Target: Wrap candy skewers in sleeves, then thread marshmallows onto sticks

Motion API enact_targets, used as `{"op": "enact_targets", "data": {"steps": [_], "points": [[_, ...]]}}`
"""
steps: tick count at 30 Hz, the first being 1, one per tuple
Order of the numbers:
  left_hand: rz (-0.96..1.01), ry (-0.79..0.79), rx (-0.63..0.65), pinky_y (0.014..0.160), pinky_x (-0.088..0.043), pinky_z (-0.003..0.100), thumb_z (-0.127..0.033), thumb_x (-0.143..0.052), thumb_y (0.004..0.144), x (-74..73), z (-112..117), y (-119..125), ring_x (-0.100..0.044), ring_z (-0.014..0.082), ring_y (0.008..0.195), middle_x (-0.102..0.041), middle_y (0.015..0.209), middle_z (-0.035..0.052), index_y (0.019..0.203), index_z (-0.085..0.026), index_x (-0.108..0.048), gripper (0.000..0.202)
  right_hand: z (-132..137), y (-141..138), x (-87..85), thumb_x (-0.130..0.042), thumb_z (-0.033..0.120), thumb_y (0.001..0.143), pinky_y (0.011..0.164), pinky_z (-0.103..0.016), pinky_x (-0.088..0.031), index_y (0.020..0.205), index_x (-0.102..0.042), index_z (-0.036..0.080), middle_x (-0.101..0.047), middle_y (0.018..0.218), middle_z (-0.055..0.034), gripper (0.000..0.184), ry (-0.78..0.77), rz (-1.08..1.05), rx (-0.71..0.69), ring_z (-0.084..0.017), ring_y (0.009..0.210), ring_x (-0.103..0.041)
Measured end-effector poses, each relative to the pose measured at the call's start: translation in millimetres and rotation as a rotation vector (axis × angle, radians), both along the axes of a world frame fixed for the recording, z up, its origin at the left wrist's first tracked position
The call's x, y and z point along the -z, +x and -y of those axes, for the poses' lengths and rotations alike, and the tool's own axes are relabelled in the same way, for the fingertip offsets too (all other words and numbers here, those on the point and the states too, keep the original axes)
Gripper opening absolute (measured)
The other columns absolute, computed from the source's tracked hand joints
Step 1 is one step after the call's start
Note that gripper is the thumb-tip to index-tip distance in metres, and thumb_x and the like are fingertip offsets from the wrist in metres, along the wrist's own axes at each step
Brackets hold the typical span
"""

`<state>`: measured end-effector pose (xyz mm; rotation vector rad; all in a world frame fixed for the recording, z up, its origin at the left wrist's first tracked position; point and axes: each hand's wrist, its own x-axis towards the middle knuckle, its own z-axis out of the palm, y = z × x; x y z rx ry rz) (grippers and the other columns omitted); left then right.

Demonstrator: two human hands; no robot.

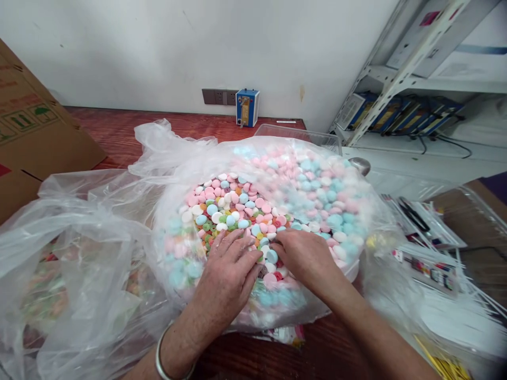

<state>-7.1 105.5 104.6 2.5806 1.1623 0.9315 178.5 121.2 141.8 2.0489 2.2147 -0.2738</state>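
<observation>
A big clear plastic bag (348,174) lies open on the wooden table, full of small round candies (237,203) in pink, blue, white, green and orange. My left hand (227,272) lies palm down on the candies at the near side of the opening, fingers stretched and slightly spread. My right hand (307,256) rests beside it, fingers curled down into the pile, fingertips hidden among the pieces. The two hands almost touch. A metal bangle (160,359) sits on my left wrist.
A second clear bag (71,264) of colourful packets lies at the left, with a cardboard box (35,132) behind it. A blue-and-white device (247,107) stands at the wall. Clear plastic trays (467,227) and packets are at the right, under metal shelving (400,79).
</observation>
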Motion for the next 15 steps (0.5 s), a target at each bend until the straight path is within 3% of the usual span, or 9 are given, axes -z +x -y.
{"op": "enact_targets", "data": {"steps": [5,7,10,12,15], "points": [[0.01,-0.007,0.002,0.111,-0.039,0.059,-0.017,-0.06,0.092,-1.4,2.5,0.8,-0.052,0.0305,0.128,-0.068,0.12,0.0084,0.107,-0.021,-0.066,0.017,-3.3,2.4,2.6,-0.054,0.019,0.092,0.057,-0.027,-0.033,0.076,-0.067,0.018,-0.071,0.076,-0.0082,0.02,0.029,-0.045,-0.008,-0.021,0.07,-0.066],[0.038,-0.003,-0.002,0.111,-0.04,0.058,-0.015,-0.059,0.091,-5.3,4.3,-2.4,-0.053,0.0293,0.127,-0.068,0.119,0.0081,0.108,-0.021,-0.065,0.019,-0.3,14.4,2.4,-0.056,0.025,0.092,0.06,-0.026,-0.037,0.073,-0.064,0.019,-0.069,0.073,-0.0044,0.022,0.062,-0.244,0.025,-0.019,0.07,-0.064],[0.107,0.067,-0.025,0.111,-0.043,0.051,-0.011,-0.059,0.09,-12.7,1.9,-11.6,-0.053,0.0269,0.127,-0.066,0.119,0.0087,0.111,-0.021,-0.065,0.024,7.7,32.5,6.4,-0.063,0.045,0.089,0.052,-0.024,-0.037,0.078,-0.064,0.02,-0.057,0.062,0.0017,0.027,0.05,-1.025,0.251,-0.012,0.054,-0.052],[0.15,0.168,-0.084,0.11,-0.045,0.046,-0.008,-0.058,0.089,-18.4,-6.2,-21.6,-0.051,0.0263,0.131,-0.063,0.124,0.0108,0.114,-0.02,-0.063,0.029,13.4,38.0,12.0,-0.069,0.053,0.083,0.041,-0.02,-0.024,0.076,-0.06,0.021,-0.036,0.05,0.0083,0.034,-0.012,-1.504,0.451,-0.007,0.04,-0.028],[0.173,0.335,-0.257,0.111,-0.044,0.043,-0.006,-0.058,0.088,-28.7,-28.6,-44.2,-0.048,0.026,0.134,-0.058,0.131,0.0129,0.121,-0.019,-0.06,0.035,19.2,33.8,16.6,-0.071,0.053,0.082,0.038,-0.019,-0.016,0.073,-0.056,0.021,-0.035,0.057,0.0085,0.037,-0.144,-1.896,0.607,-0.003,0.043,-0.013]]}}
